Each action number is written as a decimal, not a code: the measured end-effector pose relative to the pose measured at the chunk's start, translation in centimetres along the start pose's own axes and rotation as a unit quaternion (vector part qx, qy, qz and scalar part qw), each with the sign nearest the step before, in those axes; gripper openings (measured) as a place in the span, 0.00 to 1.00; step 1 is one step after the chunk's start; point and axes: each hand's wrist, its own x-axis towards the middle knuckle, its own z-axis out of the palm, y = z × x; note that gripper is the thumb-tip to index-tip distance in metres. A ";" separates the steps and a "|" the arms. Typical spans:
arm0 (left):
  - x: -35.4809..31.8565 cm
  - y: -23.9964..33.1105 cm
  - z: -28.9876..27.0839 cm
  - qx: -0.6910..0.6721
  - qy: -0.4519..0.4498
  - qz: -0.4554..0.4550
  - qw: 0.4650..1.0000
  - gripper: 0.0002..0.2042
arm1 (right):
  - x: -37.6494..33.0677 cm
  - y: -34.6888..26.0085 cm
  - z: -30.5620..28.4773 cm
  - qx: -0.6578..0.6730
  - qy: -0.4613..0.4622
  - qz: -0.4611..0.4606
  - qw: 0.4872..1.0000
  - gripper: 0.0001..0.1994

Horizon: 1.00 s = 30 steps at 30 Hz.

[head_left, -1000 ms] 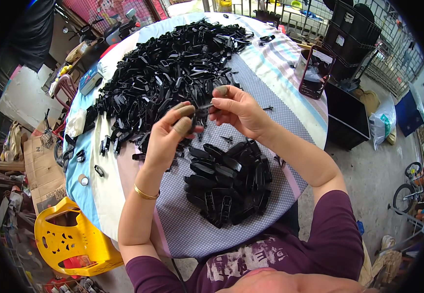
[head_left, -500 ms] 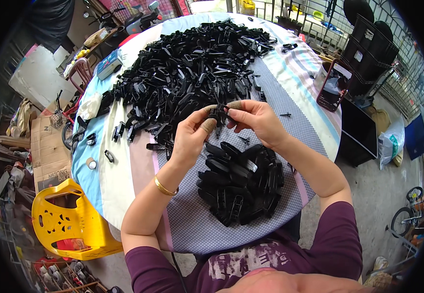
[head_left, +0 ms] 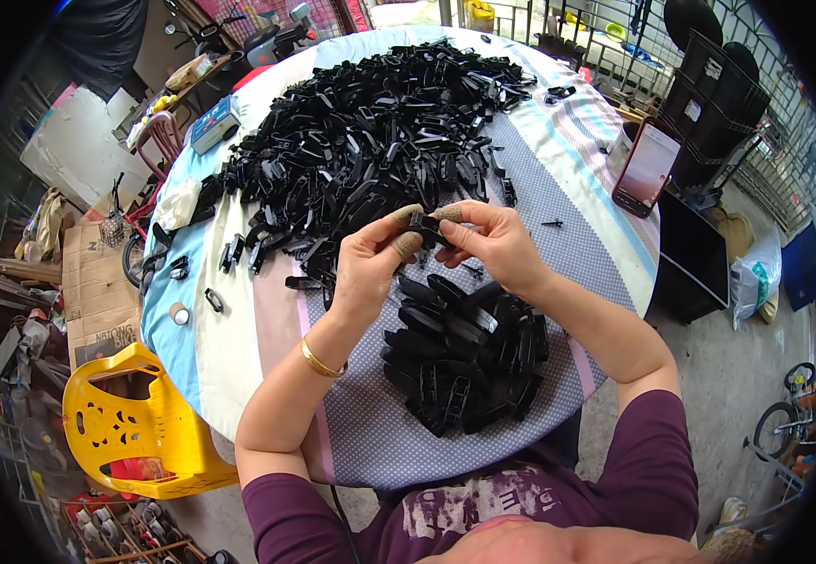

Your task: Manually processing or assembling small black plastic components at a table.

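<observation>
Both of my hands meet over the middle of the table, pinching one small black plastic piece (head_left: pixel 426 226) that looks like a clip part. My left hand (head_left: pixel 370 258) holds its left side between thumb and fingers, with tan wraps on the fingertips. From the right, my right hand (head_left: pixel 500 246) grips the other side; a fingertip there is wrapped too. The fingers cover much of the piece. Beyond them spreads a large heap of similar black pieces (head_left: pixel 356 141). Nearer me lies a smaller pile of longer black pieces (head_left: pixel 446 329), touching neither hand.
The round table (head_left: pixel 370 451) wears a striped and dotted cloth. A phone (head_left: pixel 648 164) stands upright at its right edge. On the left are a blue box (head_left: pixel 214 125), a small round object (head_left: pixel 179 314) and a yellow plastic chair (head_left: pixel 112 423). Black crates (head_left: pixel 714 103) are stacked at far right.
The black piece has turned between my fingers, and my right fingertips have shifted slightly around it. The phone's screen has become lighter. Both piles look the same.
</observation>
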 end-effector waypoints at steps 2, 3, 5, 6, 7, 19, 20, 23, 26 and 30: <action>0.0 0.1 0.1 -0.005 0.000 -0.001 1.000 0.15 | -0.2 0.0 0.2 0.001 0.003 -0.016 1.000 0.10; -0.1 0.1 0.0 -0.012 -0.002 -0.002 1.000 0.15 | -0.3 0.1 0.3 -0.029 0.011 -0.035 0.999 0.10; -0.1 0.1 -0.1 -0.020 -0.003 -0.002 1.000 0.15 | -0.5 0.1 0.5 -0.058 0.019 -0.054 0.997 0.10; -0.1 0.1 -0.2 -0.013 -0.004 0.000 1.000 0.15 | -0.6 0.0 0.7 -0.056 0.030 -0.044 0.997 0.09; 0.0 0.0 -0.3 -0.007 -0.004 0.001 1.000 0.15 | -0.6 -0.1 0.8 -0.054 0.042 -0.033 0.997 0.09; 0.1 0.4 0.4 -0.108 -0.009 -0.012 0.994 0.14 | -0.4 -0.2 1.2 -0.238 0.074 -0.089 0.964 0.12; 0.0 0.6 0.3 -0.107 -0.010 -0.013 0.994 0.14 | -0.3 -0.2 0.9 -0.237 0.075 -0.089 0.965 0.12; -0.2 0.8 0.2 0.018 -0.052 0.045 0.997 0.11 | -0.2 0.5 0.0 -0.225 -0.060 -0.061 0.971 0.17; -0.5 1.2 -0.1 0.058 -0.065 0.086 0.992 0.11 | -0.8 -0.7 0.8 -0.362 -0.031 -0.148 0.920 0.15; -0.4 2.2 -0.7 0.070 -0.057 0.019 0.996 0.11 | 0.5 -0.8 -0.1 -0.364 -0.115 -0.107 0.918 0.12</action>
